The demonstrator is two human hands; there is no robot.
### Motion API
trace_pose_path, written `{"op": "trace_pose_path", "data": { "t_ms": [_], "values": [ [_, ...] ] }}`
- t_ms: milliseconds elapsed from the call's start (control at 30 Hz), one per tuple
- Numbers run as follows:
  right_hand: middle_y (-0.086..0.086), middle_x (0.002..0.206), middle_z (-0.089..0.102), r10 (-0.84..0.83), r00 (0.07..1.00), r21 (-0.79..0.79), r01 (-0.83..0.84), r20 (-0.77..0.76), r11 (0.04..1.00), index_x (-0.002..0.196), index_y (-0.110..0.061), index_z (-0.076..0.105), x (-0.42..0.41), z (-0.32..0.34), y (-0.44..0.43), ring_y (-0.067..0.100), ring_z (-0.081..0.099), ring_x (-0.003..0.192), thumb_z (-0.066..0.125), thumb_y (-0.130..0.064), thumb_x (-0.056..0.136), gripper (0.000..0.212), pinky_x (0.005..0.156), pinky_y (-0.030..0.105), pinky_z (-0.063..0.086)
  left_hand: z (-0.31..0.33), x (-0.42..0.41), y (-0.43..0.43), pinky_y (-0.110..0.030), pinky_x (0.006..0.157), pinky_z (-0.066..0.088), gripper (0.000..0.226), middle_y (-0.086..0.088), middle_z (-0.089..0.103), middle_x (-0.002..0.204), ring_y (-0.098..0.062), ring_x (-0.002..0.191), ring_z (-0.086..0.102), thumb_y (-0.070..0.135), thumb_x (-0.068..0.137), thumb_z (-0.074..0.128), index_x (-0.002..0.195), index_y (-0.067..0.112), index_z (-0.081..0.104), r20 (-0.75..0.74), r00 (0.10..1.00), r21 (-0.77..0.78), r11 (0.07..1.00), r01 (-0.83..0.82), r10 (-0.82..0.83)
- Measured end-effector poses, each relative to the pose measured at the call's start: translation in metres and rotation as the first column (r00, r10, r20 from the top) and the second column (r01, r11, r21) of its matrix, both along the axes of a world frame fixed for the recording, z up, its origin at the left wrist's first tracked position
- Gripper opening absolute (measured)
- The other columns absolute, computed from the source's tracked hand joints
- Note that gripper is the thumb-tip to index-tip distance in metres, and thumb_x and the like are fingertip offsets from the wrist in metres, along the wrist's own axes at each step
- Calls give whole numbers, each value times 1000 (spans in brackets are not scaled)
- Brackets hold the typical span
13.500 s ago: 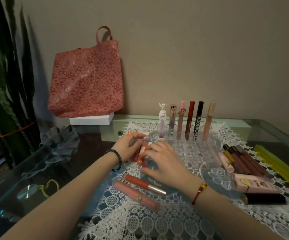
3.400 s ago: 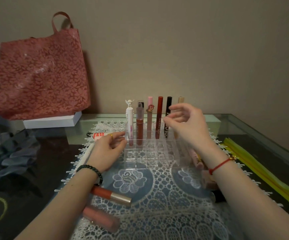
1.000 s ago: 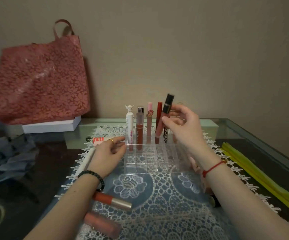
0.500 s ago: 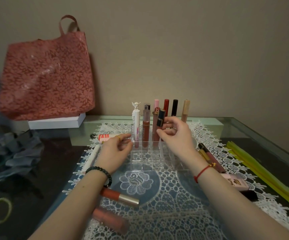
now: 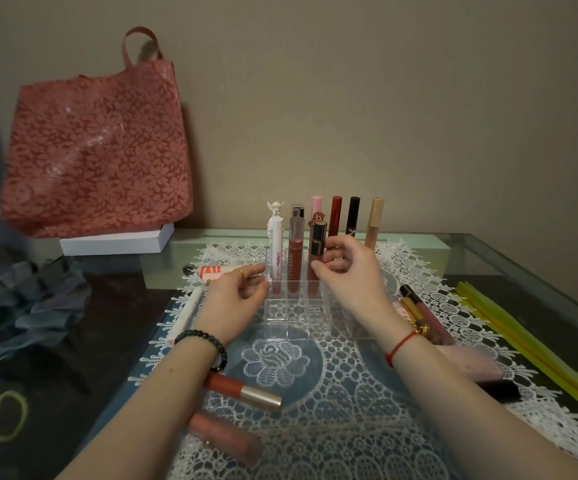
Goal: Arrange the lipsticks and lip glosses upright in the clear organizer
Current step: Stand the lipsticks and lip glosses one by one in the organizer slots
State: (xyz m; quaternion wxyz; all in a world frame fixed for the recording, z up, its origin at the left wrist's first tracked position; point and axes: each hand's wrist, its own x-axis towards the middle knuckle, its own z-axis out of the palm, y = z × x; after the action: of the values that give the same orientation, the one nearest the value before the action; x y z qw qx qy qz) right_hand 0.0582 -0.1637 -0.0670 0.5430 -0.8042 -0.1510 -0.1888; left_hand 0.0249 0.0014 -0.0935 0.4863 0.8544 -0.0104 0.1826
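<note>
The clear organizer (image 5: 294, 320) stands on the lace mat, with several tubes upright along its back rows. My right hand (image 5: 348, 271) pinches a brown lip gloss with a black cap (image 5: 316, 251), which stands upright in a slot in front of the back row. My left hand (image 5: 235, 299) rests against the organizer's left side, fingers loosely curled. An orange gloss with a gold cap (image 5: 242, 391) and a pink gloss (image 5: 225, 433) lie flat near my left forearm. More tubes (image 5: 422, 315) lie at the right.
A red floral bag (image 5: 97, 147) leans on the wall over a white box (image 5: 114, 242). Yellow strips (image 5: 537, 351) lie at the right table edge. A white pen (image 5: 185, 315) and a striped tube (image 5: 213, 271) lie left of the organizer. Grey cloth (image 5: 28, 313) is at left.
My right hand has brought the black-capped gloss down from above the back row into a slot, now upright. My left hand has stayed at the organizer's left side.
</note>
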Motion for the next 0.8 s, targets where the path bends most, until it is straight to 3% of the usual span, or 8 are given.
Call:
{"op": "trace_pose_path", "data": {
  "t_ms": [333,533,800],
  "values": [
    [-1,82,59,-5,1000,4,4,21,1000,105,-16,54,3,-2,1,6,57,69,67,-11,78,30,62,10,51,0,0,-1,-6,40,39,34,4,60,101,3,68,53,19,89,52,123,15,51,4,1000,1,1000,-1,1],
    [-2,82,59,18,1000,-15,-18,8,1000,107,-16,53,2,-2,0,6,56,69,68,-12,78,33,60,8,49,-1,2,1,-8,52,43,34,2,64,107,7,75,55,18,88,54,122,16,53,8,1000,0,1000,-7,7],
    [-5,80,58,30,1000,-15,-30,-4,999,109,-14,54,4,0,-2,5,56,68,68,-11,77,35,60,7,49,0,1,0,-7,43,39,34,7,59,99,5,63,52,19,89,53,123,16,52,7,1000,2,1000,-2,2]
  ]
}}
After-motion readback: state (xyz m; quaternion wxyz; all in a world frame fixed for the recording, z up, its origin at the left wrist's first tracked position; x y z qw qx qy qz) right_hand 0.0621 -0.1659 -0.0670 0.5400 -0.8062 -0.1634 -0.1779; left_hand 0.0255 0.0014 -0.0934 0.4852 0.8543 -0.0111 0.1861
